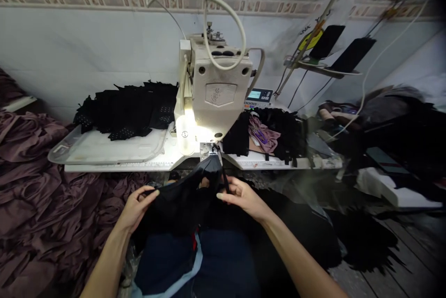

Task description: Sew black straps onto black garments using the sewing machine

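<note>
black cloth (pixel 183 198): smooth | tray (pixel 104 150): glossy plastic | wall (pixel 87 52): glossy tile

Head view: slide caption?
Left hand and right hand hold black fabric at a lit sewing machine, mauve cloth heaped at left.

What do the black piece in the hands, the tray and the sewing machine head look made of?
The black piece: thin fabric, draping in folds with a faint sheen; knit or woven is unclear. The tray: probably plastic, cloudy and translucent with rounded corners. The sewing machine head: likely painted metal, given its smooth, slightly glossy cream surface.
</note>
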`<state>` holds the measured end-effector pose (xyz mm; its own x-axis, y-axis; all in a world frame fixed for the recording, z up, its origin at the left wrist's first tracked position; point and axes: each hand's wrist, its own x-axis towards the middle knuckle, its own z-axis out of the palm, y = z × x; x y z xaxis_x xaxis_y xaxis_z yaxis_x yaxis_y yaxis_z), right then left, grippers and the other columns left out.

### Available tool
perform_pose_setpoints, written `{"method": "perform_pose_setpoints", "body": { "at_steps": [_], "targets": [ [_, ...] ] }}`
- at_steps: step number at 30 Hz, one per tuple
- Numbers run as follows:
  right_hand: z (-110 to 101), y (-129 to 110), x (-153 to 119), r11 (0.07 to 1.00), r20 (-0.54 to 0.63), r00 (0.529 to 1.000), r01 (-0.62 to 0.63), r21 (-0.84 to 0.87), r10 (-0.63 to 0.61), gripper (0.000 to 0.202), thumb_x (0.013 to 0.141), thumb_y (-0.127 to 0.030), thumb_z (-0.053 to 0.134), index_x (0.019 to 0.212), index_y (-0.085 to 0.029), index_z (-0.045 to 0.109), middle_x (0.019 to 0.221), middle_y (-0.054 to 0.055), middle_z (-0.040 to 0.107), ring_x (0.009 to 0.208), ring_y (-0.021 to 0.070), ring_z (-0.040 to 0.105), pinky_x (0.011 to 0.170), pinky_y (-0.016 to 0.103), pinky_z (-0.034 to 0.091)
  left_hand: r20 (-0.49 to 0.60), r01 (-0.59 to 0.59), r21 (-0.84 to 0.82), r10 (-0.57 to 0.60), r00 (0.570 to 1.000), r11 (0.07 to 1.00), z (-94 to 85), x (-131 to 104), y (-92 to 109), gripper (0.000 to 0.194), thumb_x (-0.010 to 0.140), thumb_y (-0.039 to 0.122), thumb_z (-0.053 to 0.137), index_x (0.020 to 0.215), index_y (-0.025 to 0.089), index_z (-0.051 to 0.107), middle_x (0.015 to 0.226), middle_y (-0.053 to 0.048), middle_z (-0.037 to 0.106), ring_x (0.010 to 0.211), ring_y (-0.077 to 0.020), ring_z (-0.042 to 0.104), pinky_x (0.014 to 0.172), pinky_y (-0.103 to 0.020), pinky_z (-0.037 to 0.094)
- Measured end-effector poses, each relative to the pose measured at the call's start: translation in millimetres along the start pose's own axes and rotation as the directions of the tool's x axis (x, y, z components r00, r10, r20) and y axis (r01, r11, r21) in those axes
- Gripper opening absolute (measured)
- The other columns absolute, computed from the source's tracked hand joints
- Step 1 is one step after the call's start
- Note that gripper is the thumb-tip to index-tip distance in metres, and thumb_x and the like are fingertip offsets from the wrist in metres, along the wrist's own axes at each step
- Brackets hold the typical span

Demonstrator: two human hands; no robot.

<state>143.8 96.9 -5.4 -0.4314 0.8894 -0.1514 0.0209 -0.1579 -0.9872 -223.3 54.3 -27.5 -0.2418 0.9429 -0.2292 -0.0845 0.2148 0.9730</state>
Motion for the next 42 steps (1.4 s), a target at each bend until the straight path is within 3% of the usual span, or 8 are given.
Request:
{"method": "perform_pose_setpoints", "body": {
  "at_steps": [5,10,13,18,23,31,39,42],
  "targets": [
    [-42,-12,-19,0.977,0.186,0.962,-0.181,-0.115,0.2,0.044,0.083,-0.058,0.085,0.087,-0.014,0.08,0.044,-0.004,0.058,0.038,0.0102,0.047,0.044,0.022,0.029,-0.109,-0.029,-0.167,0.01,0.994,0.986,22.2,-12,7,0.059,0.062,0.065,0.096,0.09,0.02,0.069,0.08,0.0,0.077,0.075,-0.0166,0.072,0.075,-0.026,0.06],
    [-100,-33,-28,0.911,-0.171,0.984,-0.11,-0.397,0.045,0.049,0.081,-0.066,0.081,0.078,-0.018,0.083,0.067,0.005,0.074,0.056,0.0158,0.056,0.05,0.026,0.036,0.113,-0.012,0.009,0.011,0.994,1.0,59.9,-42,21,0.046,0.082,0.06,0.085,0.093,0.017,0.073,0.085,-0.004,0.077,0.076,-0.0193,0.071,0.071,-0.027,0.057],
    [-96,-29,-26,0.857,-0.207,0.977,-0.066,-0.511,-0.049,0.053,0.084,-0.07,0.076,0.069,-0.019,0.08,0.068,0.004,0.07,0.062,0.0172,0.055,0.055,0.028,0.037,0.219,-0.128,0.151,0.093,0.971,0.98,86.8,-51,26,0.045,0.09,0.061,0.076,0.08,0.017,0.072,0.075,-0.001,0.069,0.071,-0.0167,0.063,0.065,-0.025,0.05],
    [-76,-4,-31,0.742,0.121,0.954,-0.128,-0.658,0.273,0.046,0.089,-0.058,0.075,0.064,-0.02,0.081,0.052,-0.001,0.058,0.053,0.0144,0.048,0.056,0.028,0.032,0.384,-0.165,0.167,0.09,0.919,0.972,115.6,-58,31,0.043,0.095,0.057,0.072,0.08,0.016,0.071,0.076,-0.001,0.063,0.071,-0.0148,0.055,0.066,-0.025,0.046],
    [-91,22,-58,0.387,-0.278,0.898,-0.403,-0.829,0.34,0.018,0.064,-0.032,0.094,0.061,-0.023,0.078,0.073,0.006,0.077,0.079,0.0279,0.071,0.067,0.031,0.043,0.41,-0.069,0.193,-0.016,0.912,0.979,114.3,-67,28,0.051,0.095,0.063,0.069,0.074,0.018,0.062,0.069,0.003,0.051,0.064,-0.0121,0.044,0.057,-0.023,0.036],
    [-23,-23,-46,0.932,-0.11,0.991,0.033,-0.36,-0.078,0.041,0.087,-0.057,0.082,0.114,-0.025,0.085,0.1,0.008,0.082,0.087,0.0262,0.073,0.07,0.032,0.053,0.47,-0.197,0.267,0.051,0.881,0.943,138.8,-73,45,0.045,0.096,0.054,0.068,0.071,0.018,0.062,0.07,0.001,0.053,0.067,-0.0137,0.046,0.06,-0.025,0.036],
    [17,-71,-6,0.971,-0.049,0.971,0.231,-0.067,-0.235,0.037,0.084,-0.05,0.087,0.07,-0.02,0.072,0.07,-0.001,0.064,0.065,0.015,0.057,0.062,0.027,0.045,0.46,-0.498,0.32,0.327,0.825,0.806,146.9,-66,72,0.028,0.102,0.038,0.067,0.083,0.019,0.074,0.075,-0.001,0.068,0.07,-0.0152,0.062,0.064,-0.023,0.049],
    [12,-77,15,0.96,-0.149,0.949,0.278,-0.023,-0.278,0.037,0.081,-0.051,0.089,0.069,-0.02,0.073,0.067,-0.001,0.063,0.064,0.015,0.056,0.063,0.028,0.046,0.427,-0.748,0.349,0.615,0.663,0.564,139.9,-54,79,0.022,0.106,0.022,0.06,0.12,0.022,0.076,0.113,-0.008,0.077,0.103,-0.0208,0.075,0.088,-0.028,0.06]
  ]
}}
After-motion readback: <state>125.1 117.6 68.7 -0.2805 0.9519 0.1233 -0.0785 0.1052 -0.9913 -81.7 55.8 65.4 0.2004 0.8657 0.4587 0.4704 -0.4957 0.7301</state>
